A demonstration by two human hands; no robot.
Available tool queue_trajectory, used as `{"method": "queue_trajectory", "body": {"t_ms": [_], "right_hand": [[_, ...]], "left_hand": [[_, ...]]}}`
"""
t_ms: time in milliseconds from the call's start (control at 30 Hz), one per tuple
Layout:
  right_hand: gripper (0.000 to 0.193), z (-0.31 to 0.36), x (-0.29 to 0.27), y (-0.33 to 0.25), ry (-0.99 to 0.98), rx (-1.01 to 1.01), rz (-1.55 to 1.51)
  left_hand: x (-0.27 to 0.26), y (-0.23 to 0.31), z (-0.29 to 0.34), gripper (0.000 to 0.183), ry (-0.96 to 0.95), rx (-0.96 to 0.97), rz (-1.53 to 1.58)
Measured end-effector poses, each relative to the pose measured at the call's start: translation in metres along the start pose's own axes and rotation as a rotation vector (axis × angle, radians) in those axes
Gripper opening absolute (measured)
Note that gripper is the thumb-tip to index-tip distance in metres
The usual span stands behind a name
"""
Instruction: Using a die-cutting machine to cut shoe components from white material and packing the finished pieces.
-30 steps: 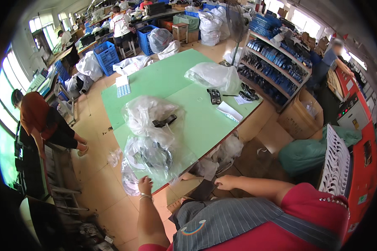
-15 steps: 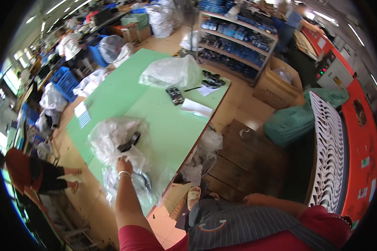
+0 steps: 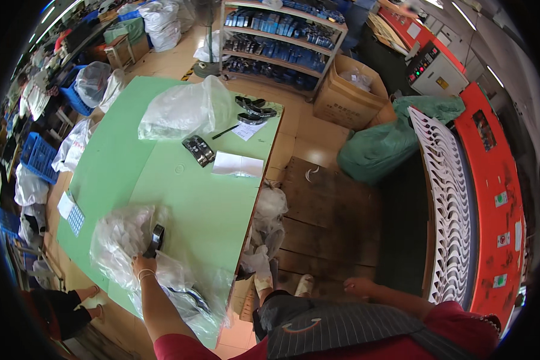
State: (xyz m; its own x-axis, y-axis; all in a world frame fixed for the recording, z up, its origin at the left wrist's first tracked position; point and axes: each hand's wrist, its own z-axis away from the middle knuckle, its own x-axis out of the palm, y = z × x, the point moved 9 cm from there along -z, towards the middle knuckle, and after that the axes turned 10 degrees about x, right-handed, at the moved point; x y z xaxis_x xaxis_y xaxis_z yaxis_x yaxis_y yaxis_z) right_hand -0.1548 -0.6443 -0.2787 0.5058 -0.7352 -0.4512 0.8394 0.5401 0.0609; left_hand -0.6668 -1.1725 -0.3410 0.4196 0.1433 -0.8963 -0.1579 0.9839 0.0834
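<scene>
My left hand point(image 3: 143, 264), with a white band at the wrist, reaches over the near left of a green table point(image 3: 210, 198). Its fingers are closed at the lower end of a glossy black curved strip point(image 3: 156, 238). Crumpled clear plastic bags point(image 3: 120, 237) lie around and under that hand. A further dark curved piece point(image 3: 192, 298) shows through the plastic nearer to me. My right hand point(image 3: 357, 287) hangs beside my striped apron point(image 3: 348, 333), away from the table. Its fingers are curled, and nothing shows in them.
Farther along the table are a clear bag point(image 3: 177, 114), black curved pieces point(image 3: 255, 111), a black bundle point(image 3: 198, 150), a pen point(image 3: 224, 132) and white paper point(image 3: 238, 164). Right stand a red machine point(image 3: 492, 180), white wavy pieces point(image 3: 447, 210), a green sack point(image 3: 378, 153) and a carton point(image 3: 351, 96).
My view has swung to the right, so the table sits farther left. The black strip stands more upright, its end now at my left fingers. My right hand still hangs by the apron.
</scene>
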Motion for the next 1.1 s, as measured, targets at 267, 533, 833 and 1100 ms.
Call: {"method": "queue_trajectory", "body": {"t_ms": [267,533,833,1100], "right_hand": [[0.042,-0.002,0.007,-0.001,0.058,-0.105,-0.074],[0.038,0.043,-0.015,-0.016,0.202,-0.234,-0.121],[0.039,0.132,-0.084,-0.009,0.304,-0.449,-0.656],[0.069,0.207,-0.163,0.053,0.327,-0.819,-1.258]], "left_hand": [[-0.014,0.009,-0.025,0.029,0.183,0.244,-0.068],[-0.053,0.125,0.021,0.03,0.358,0.497,0.11],[0.029,0.365,0.276,0.035,-1.2,0.365,1.903],[0.044,0.477,0.515,0.042,-2.079,0.413,1.592]]}}
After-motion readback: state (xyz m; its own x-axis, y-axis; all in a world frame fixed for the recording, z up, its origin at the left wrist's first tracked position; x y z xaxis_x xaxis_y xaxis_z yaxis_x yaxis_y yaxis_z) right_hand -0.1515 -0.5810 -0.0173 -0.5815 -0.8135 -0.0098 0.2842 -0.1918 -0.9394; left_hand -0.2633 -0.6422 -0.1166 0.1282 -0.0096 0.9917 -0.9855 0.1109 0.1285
